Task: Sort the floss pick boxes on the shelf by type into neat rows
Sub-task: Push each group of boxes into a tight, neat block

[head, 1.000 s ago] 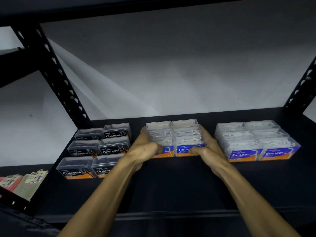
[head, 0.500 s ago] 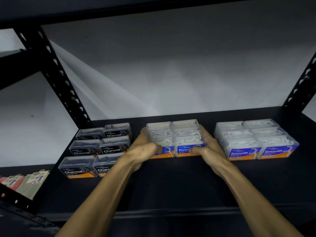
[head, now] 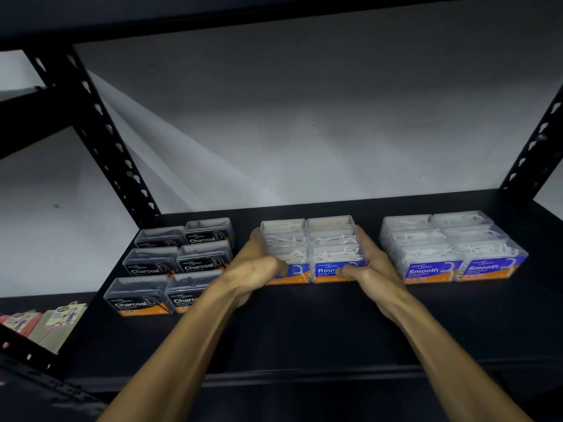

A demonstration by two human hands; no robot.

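Note:
Three groups of clear floss pick boxes stand on the black shelf (head: pixel 304 330). On the left are several black-labelled Charcoal boxes (head: pixel 199 258) in two columns, loosely spaced. In the middle is a tight block of blue-labelled Round boxes (head: pixel 330 248), two wide and three deep. On the right sits a similar block of Smooth boxes (head: pixel 432 263). My left hand (head: pixel 256 264) presses the left side of the Round block, thumb on the front label. My right hand (head: pixel 370 266) clasps its right side, thumb across the front box.
Black perforated uprights stand at the back left (head: pixel 100 132) and back right (head: pixel 536 141). A grey wall lies behind the shelf. Colourful packets (head: pixel 45 321) lie on a lower level at the far left. The shelf's front strip is bare.
Both hands stay clamped on the Round block. The view has shifted slightly; nothing else has visibly moved.

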